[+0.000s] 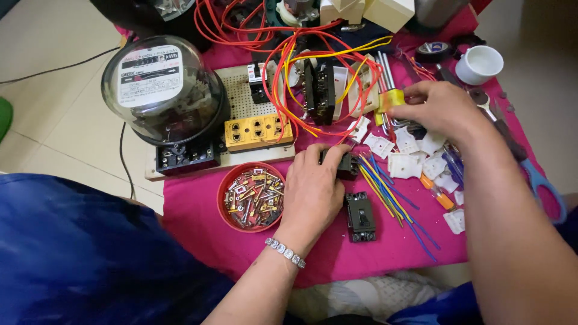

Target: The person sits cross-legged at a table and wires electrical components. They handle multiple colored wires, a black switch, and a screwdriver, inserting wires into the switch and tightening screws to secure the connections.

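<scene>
Here: left hand (313,189) closed on small black breaker (343,164) beside red screw bowl (224,204); right hand (436,108) pinching yellow-handled tool (390,99) above white plastic parts (400,159).

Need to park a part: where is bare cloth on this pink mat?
Bare pink cloth lies along the near edge, below the red bowl of screws, and between the left hand and the black breaker. It is crowded around the right hand: white clips, coloured wires, scissors.

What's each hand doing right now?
Left hand: closed on small black plastic breaker block.
Right hand: pinching yellow-handled metal tool.
</scene>
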